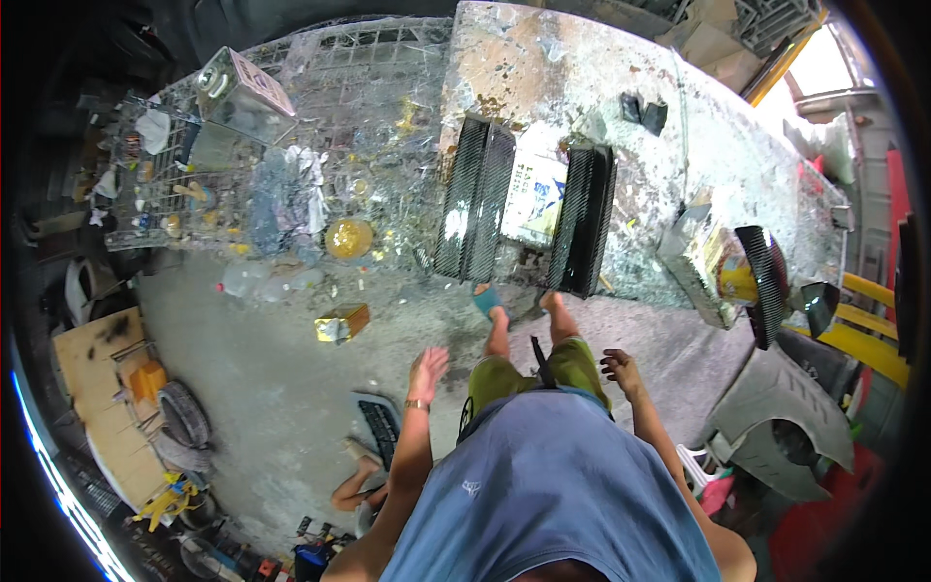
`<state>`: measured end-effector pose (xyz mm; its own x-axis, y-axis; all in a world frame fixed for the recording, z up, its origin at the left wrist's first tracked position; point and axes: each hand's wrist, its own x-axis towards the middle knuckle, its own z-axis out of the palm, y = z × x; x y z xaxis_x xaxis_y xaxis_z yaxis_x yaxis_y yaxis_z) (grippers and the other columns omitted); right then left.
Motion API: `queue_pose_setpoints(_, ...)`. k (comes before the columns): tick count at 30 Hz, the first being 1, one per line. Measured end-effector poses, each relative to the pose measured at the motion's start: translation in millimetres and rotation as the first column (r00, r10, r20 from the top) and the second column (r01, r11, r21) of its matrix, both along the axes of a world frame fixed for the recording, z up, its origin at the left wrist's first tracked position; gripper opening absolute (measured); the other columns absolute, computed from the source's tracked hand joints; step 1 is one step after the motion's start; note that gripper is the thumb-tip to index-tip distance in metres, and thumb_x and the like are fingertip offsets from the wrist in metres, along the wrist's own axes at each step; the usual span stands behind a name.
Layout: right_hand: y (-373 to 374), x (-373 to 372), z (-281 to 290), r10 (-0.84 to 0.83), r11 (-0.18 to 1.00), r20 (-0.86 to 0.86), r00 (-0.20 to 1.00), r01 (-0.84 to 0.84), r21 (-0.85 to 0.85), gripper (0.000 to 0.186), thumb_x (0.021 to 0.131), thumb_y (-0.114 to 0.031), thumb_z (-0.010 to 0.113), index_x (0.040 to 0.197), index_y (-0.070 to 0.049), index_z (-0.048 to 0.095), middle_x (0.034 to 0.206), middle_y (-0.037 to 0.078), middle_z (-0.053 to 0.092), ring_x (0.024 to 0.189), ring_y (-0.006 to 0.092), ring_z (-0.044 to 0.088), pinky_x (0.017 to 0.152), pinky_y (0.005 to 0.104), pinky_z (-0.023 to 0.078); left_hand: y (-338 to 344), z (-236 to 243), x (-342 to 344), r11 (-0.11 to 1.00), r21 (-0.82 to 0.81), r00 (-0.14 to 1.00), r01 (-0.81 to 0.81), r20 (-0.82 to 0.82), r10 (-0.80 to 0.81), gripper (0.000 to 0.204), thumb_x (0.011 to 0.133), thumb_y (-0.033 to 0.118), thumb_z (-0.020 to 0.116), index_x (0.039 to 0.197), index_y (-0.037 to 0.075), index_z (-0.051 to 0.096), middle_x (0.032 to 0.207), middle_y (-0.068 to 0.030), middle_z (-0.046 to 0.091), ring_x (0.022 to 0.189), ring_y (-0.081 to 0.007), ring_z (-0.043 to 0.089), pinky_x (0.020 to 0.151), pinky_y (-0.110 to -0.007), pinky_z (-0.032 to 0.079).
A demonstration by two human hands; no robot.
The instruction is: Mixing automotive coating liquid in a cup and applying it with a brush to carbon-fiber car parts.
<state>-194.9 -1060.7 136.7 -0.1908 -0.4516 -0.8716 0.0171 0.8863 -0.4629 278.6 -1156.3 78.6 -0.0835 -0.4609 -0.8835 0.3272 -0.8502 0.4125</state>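
The left hand [427, 371] is open, its fingers extended and nothing in its grasp, with a band [418, 404] around the wrist. The right hand [621, 371] is also open, its fingers slightly bent and spread, holding nothing. Both are held in the air out to the sides of the body, well apart from each other and short of the surface [640, 223], touching nothing on it. Two long, glossy black panels [585, 221] with a woven pattern lie on that paint-spattered surface, straight ahead of the person, side by side with their near ends by its near edge. Between them sits a pale rectangular tin [535, 199]. Farther right, a curved black woven-pattern piece [763, 281] stands by the near edge, just beside a stained box-shaped container [700, 264]. To the left on the wire-grid part are a round amber object [349, 238] and, at the far side, a metal can [242, 102]. On the floor [262, 388], a gold box [341, 323] lies left of the left hand. Nearer, another person's leg [357, 480] shows beside a dark slatted part [378, 427].
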Motion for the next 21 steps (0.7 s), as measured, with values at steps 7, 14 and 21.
queue_pose_setpoints(7, 47.1, -7.4, -14.9, -0.166, 0.985, -0.002, 0.986, 0.166, 0.043, 0.031, 0.093, -0.022, 0.053, 0.121, -0.009, 0.057, 0.098, 0.005, 0.068, 0.081, 0.0162, 0.064, 0.07, 0.0321, 0.05, -119.8, 80.3, -75.8, 0.9, -0.16, 0.835, -0.406, -0.464, 0.295, 0.069, 0.096, 0.058, 0.04, 0.136, 0.001, 0.042, 0.139, -0.0217, 0.048, 0.135, -0.0333, 0.04, 0.112, -0.047, 0.031)
queue_pose_setpoints(14, 58.5, -7.8, -11.9, -0.274, 0.961, -0.028, 0.961, 0.275, 0.031, 0.031, 0.09, -0.018, 0.053, 0.119, -0.007, 0.058, 0.098, 0.007, 0.067, 0.079, 0.0178, 0.064, 0.067, 0.0312, 0.048, -146.1, 93.7, -97.0, 0.806, -0.008, 0.63, -0.592, -0.628, 0.457, 0.069, 0.092, 0.062, 0.047, 0.129, 0.003, 0.046, 0.126, -0.0204, 0.053, 0.128, -0.0353, 0.042, 0.114, -0.052, 0.027)
queue_pose_setpoints(21, 51.2, -8.2, -4.1, -0.255, 0.962, -0.064, 0.965, 0.26, 0.084, 0.03, 0.092, -0.018, 0.052, 0.121, -0.009, 0.058, 0.099, 0.005, 0.067, 0.081, 0.0164, 0.064, 0.071, 0.0312, 0.049, -147.2, 93.5, -96.6, 0.83, -0.082, 0.545, -0.552, -0.789, 0.284, 0.063, 0.09, 0.064, 0.048, 0.113, 0.006, 0.058, 0.118, -0.017, 0.06, 0.121, -0.0321, 0.048, 0.113, -0.053, 0.028)
